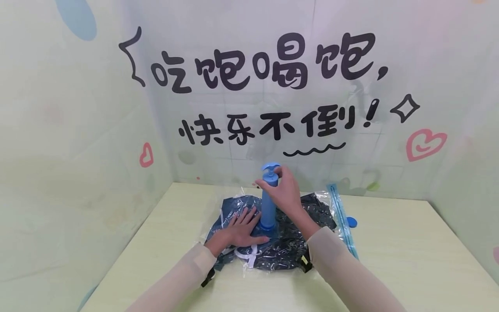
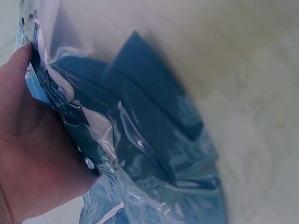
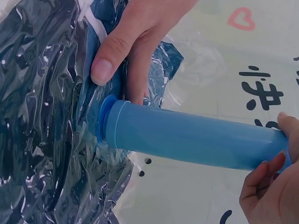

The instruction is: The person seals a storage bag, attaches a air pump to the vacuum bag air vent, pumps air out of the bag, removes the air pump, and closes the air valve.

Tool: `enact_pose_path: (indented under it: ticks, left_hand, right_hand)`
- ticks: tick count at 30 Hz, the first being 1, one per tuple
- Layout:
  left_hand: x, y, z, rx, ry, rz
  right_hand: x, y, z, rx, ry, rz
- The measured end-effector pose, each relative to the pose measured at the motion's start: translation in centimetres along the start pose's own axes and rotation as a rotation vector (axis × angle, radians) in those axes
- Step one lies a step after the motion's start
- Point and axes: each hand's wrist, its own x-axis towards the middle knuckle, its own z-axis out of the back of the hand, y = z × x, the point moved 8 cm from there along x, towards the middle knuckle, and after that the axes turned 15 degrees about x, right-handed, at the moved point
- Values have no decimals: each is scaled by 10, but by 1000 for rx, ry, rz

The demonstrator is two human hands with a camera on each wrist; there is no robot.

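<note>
A clear plastic vacuum bag (image 1: pixel 288 255) holds dark folded clothes, its film wrinkled over them. On it a blue hand pump (image 1: pixel 268 203) stands upright, its base at the bag's valve. My left hand (image 1: pixel 243 229) rests with spread fingers on the bag beside the pump's base; the right wrist view shows its thumb (image 3: pixel 103 70) close to that base. My right hand (image 1: pixel 286 193) grips the top of the pump barrel (image 3: pixel 196 140), just under the pump's handle (image 1: pixel 270 166). Clothes under film (image 2: pixel 145 102) fill the middle of the left wrist view.
A round blue cap (image 1: pixel 352 222) lies on the pale wooden table (image 1: pixel 409 247), right of the bag's blue zip edge (image 1: pixel 343 219). A black strap end (image 1: pixel 208 278) sticks out at the bag's lower left. Behind the table hangs a printed curtain (image 1: pixel 241 169).
</note>
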Motion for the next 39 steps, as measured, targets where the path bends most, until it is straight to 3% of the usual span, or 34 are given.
enact_pose_path:
  ticks: [4,12,15,18,23,34,39]
  left_hand:
    - [1,-1,-1,-9,2,-9]
    - [2,0,0,-11,-1,-2]
    - [2,0,0,-11,5,-3]
    - [1,1,-1,-4,2,-2]
    - [-1,-1,3,-14,-5,-1]
    - [2,2,-3,-12,2,-6]
    - [-1,0,1,-19,-5,-9]
  right_hand:
    - [0,-3,2,51,5,32]
    - [3,-16,5,217,102,1]
    - [5,-15,3,277,194,36]
    - [5,-12,0,343,339,74]
    - [5,-13,1,356,481,54]
    - [2,-12,0,292,441,74]
    - [-3,-10,-5,158,299,37]
